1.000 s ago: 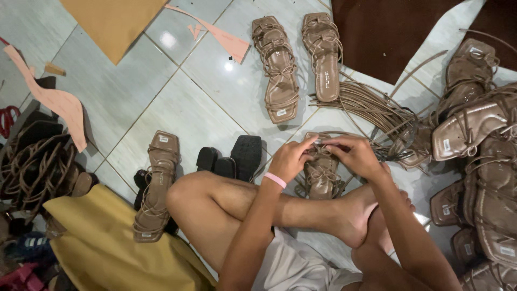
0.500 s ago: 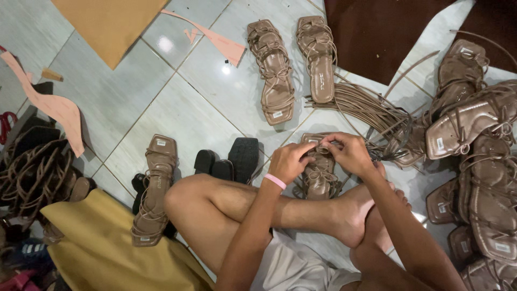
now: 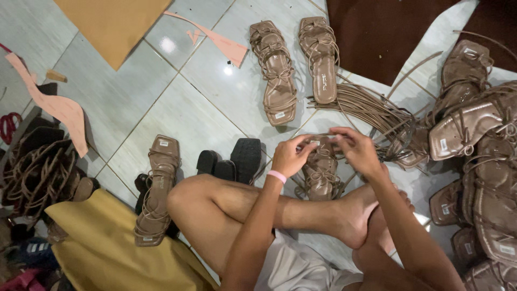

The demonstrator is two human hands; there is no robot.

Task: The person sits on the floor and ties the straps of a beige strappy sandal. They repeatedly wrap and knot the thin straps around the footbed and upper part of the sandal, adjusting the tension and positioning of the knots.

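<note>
Tan strappy sandal (image 3: 321, 175) on floor tiles (image 3: 177, 116), long axis running away from person. Left hand (image 3: 289, 156) and right hand (image 3: 360, 152) pinch its far end, equally near.

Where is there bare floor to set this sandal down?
The widest bare tile lies between the tan sheet, the finished sandal pair and the single sandal. A smaller patch sits left of the black heels. It is crowded on the right: the strap bundle and sandal pile flank both hands.
</note>
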